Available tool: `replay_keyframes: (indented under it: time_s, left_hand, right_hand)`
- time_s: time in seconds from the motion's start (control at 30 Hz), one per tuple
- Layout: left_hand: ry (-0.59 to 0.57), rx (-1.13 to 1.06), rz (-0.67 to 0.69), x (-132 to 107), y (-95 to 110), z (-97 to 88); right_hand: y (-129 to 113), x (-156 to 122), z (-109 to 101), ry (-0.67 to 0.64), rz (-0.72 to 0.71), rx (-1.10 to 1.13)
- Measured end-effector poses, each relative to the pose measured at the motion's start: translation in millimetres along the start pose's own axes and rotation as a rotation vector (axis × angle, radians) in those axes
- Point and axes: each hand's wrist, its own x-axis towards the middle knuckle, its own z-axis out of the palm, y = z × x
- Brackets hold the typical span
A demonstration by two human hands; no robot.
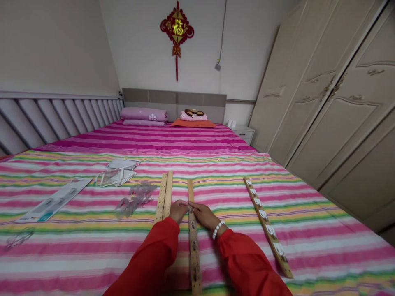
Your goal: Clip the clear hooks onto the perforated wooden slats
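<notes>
A narrow wooden strip with holes lies lengthwise on the striped bedspread in front of me, with small metal fittings along its near half. My left hand and my right hand meet over the strip near its middle, fingers curled and pinched together on a small part there that I cannot make out. A white bead bracelet sits on my right wrist. Both sleeves are red. Two more perforated wooden strips lie side by side just left of my left hand.
A fourth wooden strip with several white hooks lies to the right. Clear plastic bags, paper packets and a long card lie to the left. Pillows sit at the headboard; a wardrobe stands along the right.
</notes>
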Motion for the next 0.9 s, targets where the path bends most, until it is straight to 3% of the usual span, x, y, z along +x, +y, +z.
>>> replay_keyframes:
  time_s: [0.17, 0.3, 0.43, 0.63, 0.9]
  left_hand:
    - [-0.041, 0.001, -0.012, 0, 0, -1.3]
    - [-0.102, -0.007, -0.032, -3, 5, -3.9]
    - [-0.153, -0.019, -0.047, -4, 8, -6.0]
    - [-0.191, -0.022, -0.071, -1, 5, -6.3]
    - [-0.175, -0.019, -0.084, 3, 1, -6.8]
  right_hand:
    - [2, 2, -2, -0.031, 0.011, 0.259]
    - [5, 3, -2, -0.051, 0.156, 0.516]
    - [-1, 3, 0, -0.008, 0.253, 0.636]
    - [-11, -1, 1, 0.035, 0.278, 0.657]
    - [-5, -6, -8, -0.011, 0.348, 0.546]
